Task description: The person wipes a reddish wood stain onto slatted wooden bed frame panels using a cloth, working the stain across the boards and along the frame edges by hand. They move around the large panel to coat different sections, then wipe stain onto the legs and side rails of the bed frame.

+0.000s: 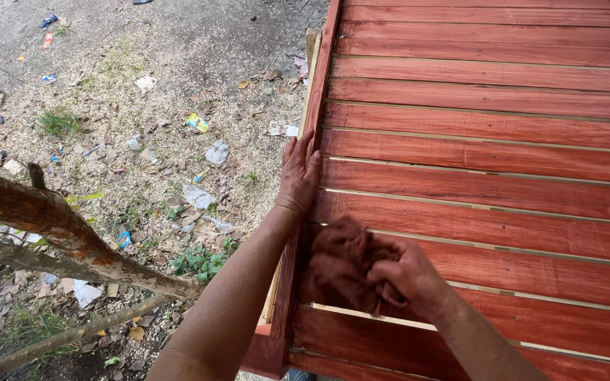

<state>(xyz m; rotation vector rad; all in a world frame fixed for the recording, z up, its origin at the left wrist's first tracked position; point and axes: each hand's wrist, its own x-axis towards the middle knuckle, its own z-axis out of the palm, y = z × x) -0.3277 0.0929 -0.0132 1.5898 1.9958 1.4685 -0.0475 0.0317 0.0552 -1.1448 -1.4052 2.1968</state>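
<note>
A: Far left first. What lies beside you?

B: Bare branches (58, 233) cross the lower left corner, bark orange-brown, slanting down toward your left arm. Behind them the ground (178, 42) is dirt with sawdust, dry leaves and small green weeds.

A: Any wrappers or packets?

B: Several, all crumpled and flat on the dirt. A small blue scrap (49, 20) sits at the top left. A white piece (145, 82) lies further in. A yellow wrapper (197, 123) with some colour on it is near the middle top, and a clear plastic bag (217, 152) lies just below it. A white paper (85, 292) lies under the branches. Print on any of them is too small to tell.

A: Now your left hand.

B: Your left hand (299, 174) lies flat on the left edge of the red wooden panel (488, 127), fingers straight and close together, pointing away from you, gripping nothing.

A: And the right?

B: Your right hand (407, 275) is closed around a reddish-brown rag (340, 264), fingers curled over the bunched cloth. The rag presses on the slats near the panel's lower left corner, just below and right of your left wrist.

A: The panel itself?

B: Horizontal slats, stained deep red, with pale unstained wood showing in the gaps between them. It fills the right half of the view.
</note>
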